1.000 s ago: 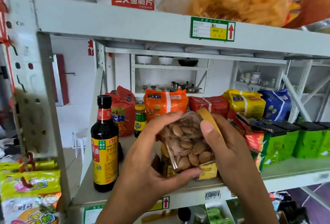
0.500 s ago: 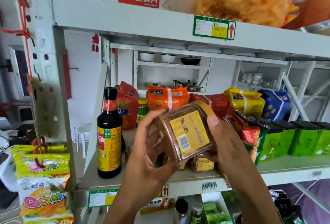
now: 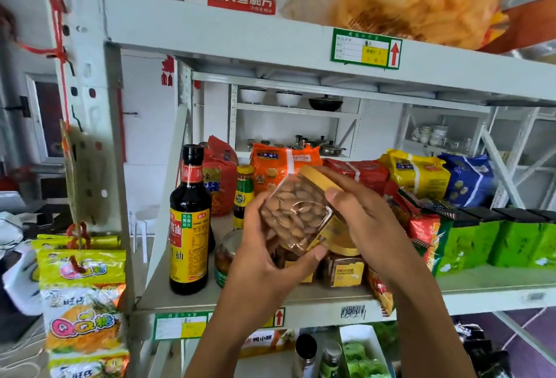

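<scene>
A clear square jar of almonds with a yellow lid is tilted in the air in front of the white shelf. My left hand grips its lower end from below, thumb across the bottom corner. My right hand holds the lid end, fingers curled over the lid and the side. The jar's clear face with the almonds is turned toward me; its yellow label shows only at the lower right edge.
A tall soy sauce bottle stands left on the shelf, a green-capped bottle behind it. More jars sit under my hands. Snack bags and green boxes fill the right. Candy bags hang at left.
Both hands turned the jar: first its almond side faced me, then its yellow label, and the almond side faces me again. The view shifted a little to the left.
</scene>
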### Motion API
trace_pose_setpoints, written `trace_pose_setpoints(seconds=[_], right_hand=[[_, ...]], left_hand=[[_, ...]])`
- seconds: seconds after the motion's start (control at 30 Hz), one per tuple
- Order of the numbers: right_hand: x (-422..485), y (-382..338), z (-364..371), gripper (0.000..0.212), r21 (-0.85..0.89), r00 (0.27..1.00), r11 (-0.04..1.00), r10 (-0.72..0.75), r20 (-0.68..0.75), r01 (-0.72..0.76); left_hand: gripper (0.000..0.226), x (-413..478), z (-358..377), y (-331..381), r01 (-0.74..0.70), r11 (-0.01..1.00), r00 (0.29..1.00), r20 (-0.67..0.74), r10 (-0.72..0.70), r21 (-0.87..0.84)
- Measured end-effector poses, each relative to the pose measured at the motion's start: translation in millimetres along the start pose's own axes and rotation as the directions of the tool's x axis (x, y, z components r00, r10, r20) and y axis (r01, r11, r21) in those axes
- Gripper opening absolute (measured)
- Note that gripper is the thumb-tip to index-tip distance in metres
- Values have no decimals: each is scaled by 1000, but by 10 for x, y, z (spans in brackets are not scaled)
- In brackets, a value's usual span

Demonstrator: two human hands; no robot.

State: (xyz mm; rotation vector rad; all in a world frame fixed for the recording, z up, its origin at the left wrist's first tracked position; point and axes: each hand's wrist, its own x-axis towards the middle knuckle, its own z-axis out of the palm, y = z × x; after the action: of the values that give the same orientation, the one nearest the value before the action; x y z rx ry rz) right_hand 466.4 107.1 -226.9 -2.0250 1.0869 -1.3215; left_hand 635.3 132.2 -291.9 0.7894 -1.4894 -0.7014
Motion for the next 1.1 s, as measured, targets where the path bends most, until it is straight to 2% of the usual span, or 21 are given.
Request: trace_pose_setpoints(seconds=[0.13,0.23,0.33,0.5,0.67,0.8,0.93,0.97,1.03,1.1], right_hand=[[324,22,33,58,-112,998,994,-2,67,9],[594,121,70,63,-198,994,980,-1,113,23],[776,232,152,70,-375,982,927,59,178,12],[868,483,264,95,-553,973,832,162,162,-46],[880,442,142,108,-602,962,797,190,199,-33],[875,410,76,97,-609,949,793,201,243,-12],[854,363,-37,101,-615,939,789,200,281,16],[868,370,-86,94,-606,941,795,197,276,11],[913,392,-212,61,-579,952,815,192,238,-20],[1044,483,-352,37,-626,967,779,182,176,-33]], left_hand=[[86,233,75,-133,31,971,988,-157,7,237],[97,372,91,-303,130,923,984,-163,-75,361],[105,422,80,-518,133,896,985,-154,-74,424],[91,553,10,-738,108,852,991,16,-136,511],[67,675,-156,-636,96,833,957,180,-227,545],[64,697,-216,-610,116,885,944,227,-240,452],[74,671,-195,-581,133,921,947,226,-227,366],[81,666,-188,-571,133,933,954,214,-212,333],[92,660,-186,-569,144,952,963,182,-198,269],[95,645,-177,-574,139,967,972,157,-175,215]])
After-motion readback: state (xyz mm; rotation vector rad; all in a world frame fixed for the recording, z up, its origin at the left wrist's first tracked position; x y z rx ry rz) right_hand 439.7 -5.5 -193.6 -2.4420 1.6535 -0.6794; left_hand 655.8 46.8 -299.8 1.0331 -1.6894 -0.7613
